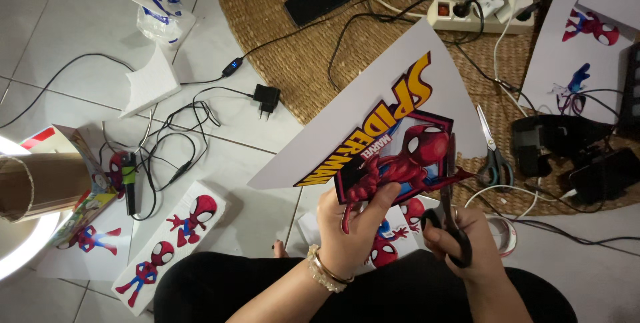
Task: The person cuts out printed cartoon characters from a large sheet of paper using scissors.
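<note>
My left hand [350, 226] pinches a printed sheet of white paper [373, 96] by its lower edge, thumb on the red superhero figure [407, 160] with a dark border. My right hand [460, 240] grips black-handled scissors [448, 220], whose blades point up into the paper's right edge beside the figure. A gold bracelet [325, 271] sits on my left wrist. More small cut-out figures [387, 246] lie on the floor under my hands.
A second pair of scissors [492, 153] lies on the woven round mat [287, 50]. A power strip [480, 13], phone [318, 0], tangled cables [173, 136], tape roll [507, 233], cardboard tube [40, 183], foam board [153, 83] and printed character sheets [170, 250] surround me.
</note>
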